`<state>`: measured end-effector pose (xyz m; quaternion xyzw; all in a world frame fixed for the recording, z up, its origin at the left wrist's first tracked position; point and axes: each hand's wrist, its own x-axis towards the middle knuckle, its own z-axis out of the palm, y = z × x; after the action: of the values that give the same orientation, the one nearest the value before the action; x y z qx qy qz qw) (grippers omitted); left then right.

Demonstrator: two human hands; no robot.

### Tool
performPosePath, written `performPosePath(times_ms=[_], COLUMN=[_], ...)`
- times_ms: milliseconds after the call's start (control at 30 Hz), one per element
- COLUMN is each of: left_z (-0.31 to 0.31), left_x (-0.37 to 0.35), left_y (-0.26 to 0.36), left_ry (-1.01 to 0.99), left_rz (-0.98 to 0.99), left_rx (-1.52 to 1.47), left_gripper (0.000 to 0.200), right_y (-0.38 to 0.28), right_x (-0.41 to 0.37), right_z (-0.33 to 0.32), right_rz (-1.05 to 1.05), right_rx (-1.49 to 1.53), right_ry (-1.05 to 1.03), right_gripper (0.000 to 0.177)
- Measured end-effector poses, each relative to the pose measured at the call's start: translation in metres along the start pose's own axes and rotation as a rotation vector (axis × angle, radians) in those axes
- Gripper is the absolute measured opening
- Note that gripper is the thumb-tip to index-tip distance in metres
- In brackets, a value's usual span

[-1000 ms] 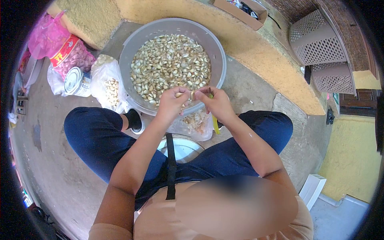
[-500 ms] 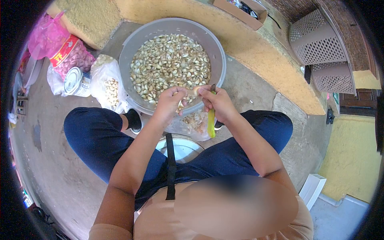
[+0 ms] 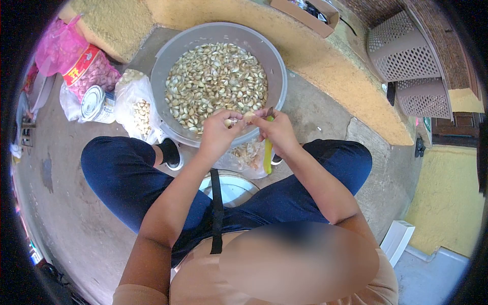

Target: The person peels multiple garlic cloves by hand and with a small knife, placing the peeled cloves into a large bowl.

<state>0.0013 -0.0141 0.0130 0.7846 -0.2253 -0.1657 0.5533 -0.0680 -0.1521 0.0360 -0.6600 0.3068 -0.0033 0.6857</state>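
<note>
A wide grey tub (image 3: 278, 76) full of unpeeled garlic cloves (image 3: 216, 81) stands in front of me. Over its near rim, my left hand (image 3: 218, 133) is closed with its fingertips on a pale garlic clove (image 3: 248, 116). Another clove (image 3: 229, 122) shows against the left fingers. My right hand (image 3: 279, 133) meets the left at that clove, its thumb and finger touching it. Wrapped in the right fingers is a small knife (image 3: 268, 156), its yellow-green handle pointing down and its dark blade tip sticking up. Below the hands lies a clear plastic bag (image 3: 246, 155) with garlic skins.
Left of the tub are a white bag with peeled cloves (image 3: 142, 116), a tin can (image 3: 99, 104) and a pink mesh sack of garlic (image 3: 94, 68). A low yellow wall (image 3: 335, 81) curves behind, with a cardboard box (image 3: 310, 18) on it. A white lid or basin (image 3: 231, 189) lies between my legs.
Both hands have come closer together, and the left fingers now reach the clove at the right hand. The knife handle has tilted slightly.
</note>
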Motion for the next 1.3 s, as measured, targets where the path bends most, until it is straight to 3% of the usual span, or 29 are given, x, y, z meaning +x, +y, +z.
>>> performPosePath(times_ms=[300, 600, 733, 933, 1100, 1300], left_z=[-0.01, -0.011, -0.008, -0.009, -0.005, -0.006], left_x=[0.005, 0.005, 0.005, 0.003, 0.004, 0.005], left_y=[0.0, 0.004, -0.005, 0.008, -0.004, -0.003], left_ry=[-0.144, -0.213, -0.161, -0.237, -0.227, -0.345], left_rz=[0.094, 0.132, 0.221, -0.333, -0.261, -0.324], left_rx=[0.037, 0.045, 0.051, -0.218, -0.223, -0.45], left_gripper=[0.01, 0.009, 0.009, 0.012, 0.013, 0.011], right_y=[-0.011, -0.018, -0.02, -0.016, -0.015, -0.014], right_x=[0.001, 0.007, 0.002, 0.004, 0.0, 0.002], right_z=[-0.009, -0.026, -0.018, -0.015, -0.007, -0.011], right_rz=[0.239, 0.306, 0.3, 0.218, 0.139, 0.19], right_rx=[0.252, 0.131, 0.12, 0.092, -0.06, 0.103], right_ry=[-0.174, -0.434, -0.422, -0.315, -0.196, -0.329], right_gripper=[0.013, 0.013, 0.013, 0.021, 0.026, 0.025])
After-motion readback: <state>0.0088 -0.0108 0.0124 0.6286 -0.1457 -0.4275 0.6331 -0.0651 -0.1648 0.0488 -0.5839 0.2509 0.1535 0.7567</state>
